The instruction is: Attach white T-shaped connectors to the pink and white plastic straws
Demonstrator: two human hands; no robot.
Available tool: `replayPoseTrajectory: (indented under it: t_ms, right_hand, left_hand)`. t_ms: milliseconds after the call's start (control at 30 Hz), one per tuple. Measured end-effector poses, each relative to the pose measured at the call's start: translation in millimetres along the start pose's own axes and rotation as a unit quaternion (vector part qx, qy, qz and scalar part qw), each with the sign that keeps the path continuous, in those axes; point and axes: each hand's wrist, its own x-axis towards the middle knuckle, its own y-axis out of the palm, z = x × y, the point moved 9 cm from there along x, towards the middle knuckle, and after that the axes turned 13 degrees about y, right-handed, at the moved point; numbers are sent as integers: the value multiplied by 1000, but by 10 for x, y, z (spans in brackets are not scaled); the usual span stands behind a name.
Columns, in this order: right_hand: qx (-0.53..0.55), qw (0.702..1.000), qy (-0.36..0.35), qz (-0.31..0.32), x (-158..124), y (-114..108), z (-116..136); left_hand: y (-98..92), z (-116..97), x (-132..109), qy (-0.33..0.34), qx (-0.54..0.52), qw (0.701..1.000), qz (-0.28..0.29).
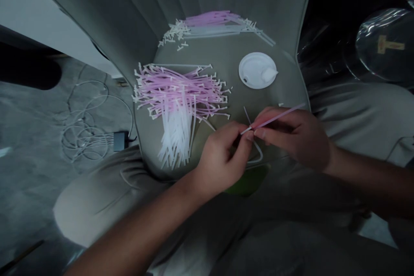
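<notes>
My left hand [223, 157] pinches the white end of a thin plastic straw at its fingertips. My right hand [291, 138] grips the pink straw [278, 117], and its tip meets the white end between my hands. A bent white straw [257, 153] lies partly hidden under my fingers. To the left of my hands sits a large loose pile of pink and white straws [174, 99] on grey cloth over my lap. A white plastic cup lid [257, 70] lies beyond my hands.
A row of pink and white straws [213, 23] with small bent white pieces lies at the far edge of the grey cloth [226, 54]. A coiled white cable with a dark box [119, 141] rests on the floor at left. Shiny clear plastic [381, 43] sits at upper right.
</notes>
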Motion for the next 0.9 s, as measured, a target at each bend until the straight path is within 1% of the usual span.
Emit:
replayPoseTrajectory:
  t_ms: [67,167,333,433,500,633,733,900]
  right_hand:
    - [-1,1000,-10,-11,-17,-16,15]
    - [28,999,-14,-30,-31,-51,16]
    - [75,996,-41,-12,-32,-32,50]
    - [92,994,-63,-6,-35,-34,71]
    - [91,994,-60,-5,-34,-34,64]
    - [73,997,-21,-17,-28,-42,16]
    - [69,997,-14,-28,-36,-55,16]
    - [83,996,-16,-14,-42,-36,19]
  left_hand:
    - [14,0,-8,-1,-11,1000,6]
    - [32,-8,-12,3,-24,1000,13]
    - [58,-52,6,28,-46,998,28]
    - [68,-56,18,31,-49,998,36]
    - [63,-54,26,30,-44,998,36]
    - [59,-67,37,31,-44,998,37]
    - [57,-70,39,31,-56,997,36]
    - [59,-35,28,11,-59,997,43]
